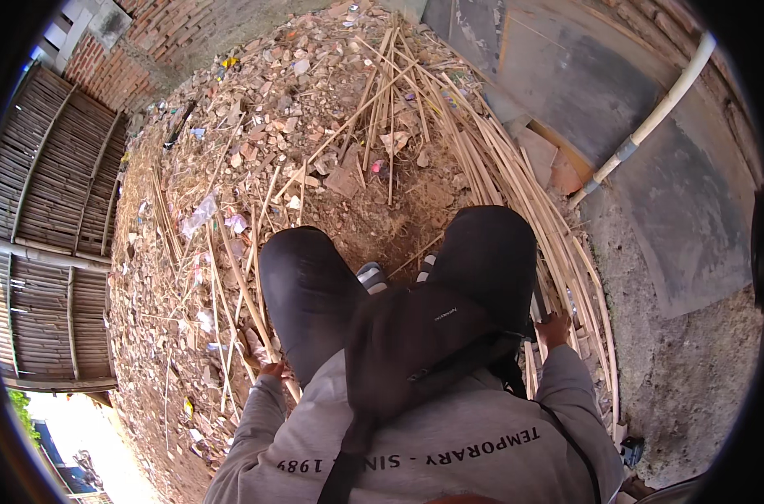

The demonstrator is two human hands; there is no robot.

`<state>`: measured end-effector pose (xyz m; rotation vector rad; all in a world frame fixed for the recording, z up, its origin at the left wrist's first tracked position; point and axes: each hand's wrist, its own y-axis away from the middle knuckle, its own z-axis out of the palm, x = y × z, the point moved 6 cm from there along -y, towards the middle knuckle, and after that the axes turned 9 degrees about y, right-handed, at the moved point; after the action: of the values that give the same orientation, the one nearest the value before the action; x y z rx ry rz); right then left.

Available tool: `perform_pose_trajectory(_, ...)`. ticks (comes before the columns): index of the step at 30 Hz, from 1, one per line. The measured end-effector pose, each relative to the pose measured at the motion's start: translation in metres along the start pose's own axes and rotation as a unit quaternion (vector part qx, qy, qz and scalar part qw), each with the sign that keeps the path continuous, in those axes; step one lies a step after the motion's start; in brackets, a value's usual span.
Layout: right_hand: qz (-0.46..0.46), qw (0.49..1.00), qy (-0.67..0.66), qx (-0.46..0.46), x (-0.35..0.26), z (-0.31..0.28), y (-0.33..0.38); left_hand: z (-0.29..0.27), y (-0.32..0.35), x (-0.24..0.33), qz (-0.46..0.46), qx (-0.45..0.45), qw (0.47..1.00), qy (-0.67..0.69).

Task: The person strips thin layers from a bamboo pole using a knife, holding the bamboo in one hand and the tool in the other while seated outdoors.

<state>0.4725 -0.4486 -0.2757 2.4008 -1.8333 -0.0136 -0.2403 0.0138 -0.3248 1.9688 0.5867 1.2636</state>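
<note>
I squat with both arms down beside my dark-trousered knees. My left hand point(272, 370) is closed at a long pale bamboo strip point(248, 294), which slants past my left knee. Low by my right thigh, my right hand point(553, 330) has its fingers curled together. A narrow dark piece point(537, 307) shows beside those fingers, partly hidden by my leg; its kind is unclear. Under and around the right hand runs a thick bundle of long split bamboo strips point(516, 197). More loose strips point(217, 294) lie on the ground to the left.
Broken brick and rubble point(273, 118) with plastic scraps cover the ground. A woven bamboo fence point(46, 168) stands left, a brick wall point(138, 42) far left. Grey sheets point(583, 92) and a pale pole point(651, 122) lean at right. A black bag point(424, 344) rests on my lap.
</note>
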Motion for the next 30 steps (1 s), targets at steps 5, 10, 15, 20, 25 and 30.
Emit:
perform_pose_trajectory(5,-0.048,0.996,-0.021,-0.066,-0.031,-0.018,-0.009,-0.015,0.02,-0.027,-0.056,0.017,0.998,0.032)
perform_pose_trajectory(10,-0.064,0.983,-0.172,-0.004,-0.006,0.067,0.025,0.013,0.022,0.006,-0.054,-0.012,0.998,0.011)
perform_pose_trajectory(15,-0.034,0.99,-0.129,-0.047,-0.049,0.019,0.042,0.005,0.032,0.002,-0.039,0.003,0.999,0.025)
perform_pose_trajectory(20,-0.019,0.985,-0.105,-0.132,-0.028,0.012,0.057,0.035,0.016,0.022,-0.026,-0.033,0.999,0.014)
perform_pose_trajectory(25,0.005,0.976,-0.008,-0.215,-0.068,-0.068,0.071,0.043,0.019,0.009,-0.02,-0.035,0.998,0.05)
perform_pose_trajectory(30,-0.084,0.983,-0.057,-0.153,-0.047,-0.003,0.049,0.058,0.007,0.014,-0.001,-0.047,0.995,0.089)
